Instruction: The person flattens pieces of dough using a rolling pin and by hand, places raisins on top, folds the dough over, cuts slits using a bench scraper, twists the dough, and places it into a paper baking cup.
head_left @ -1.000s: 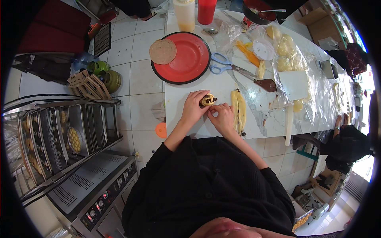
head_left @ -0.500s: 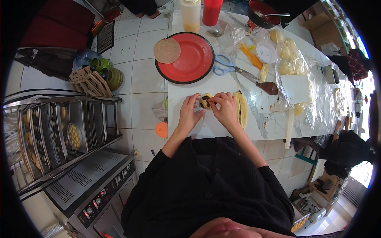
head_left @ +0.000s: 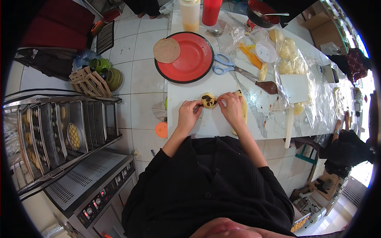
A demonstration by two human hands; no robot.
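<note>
A small round dough roll (head_left: 208,100), pale yellow with dark brown filling on top, sits between my hands at the marble table's front. My left hand (head_left: 189,115) pinches its left edge, thumb and fingers together. On the opposite side, the fingertips of my right hand (head_left: 232,107) are closed at its right edge. A long strip of dough (head_left: 244,113) with dark filling lies partly hidden behind my right hand. Scissors with light blue handles (head_left: 223,70) and a piping bag of dark brown filling (head_left: 268,87) lie farther back.
A red plate with black rim (head_left: 194,55) carries a flat brown disc (head_left: 167,50). Behind stand a clear squeeze bottle (head_left: 190,18) and a red bottle (head_left: 212,12). Plastic-covered dough balls (head_left: 287,49) and a white scraper (head_left: 294,88) lie right. A tray rack (head_left: 73,135) stands left.
My hands have drawn apart to either side of the dough roll, uncovering its filled top. The right hand has shifted right, over the dough strip.
</note>
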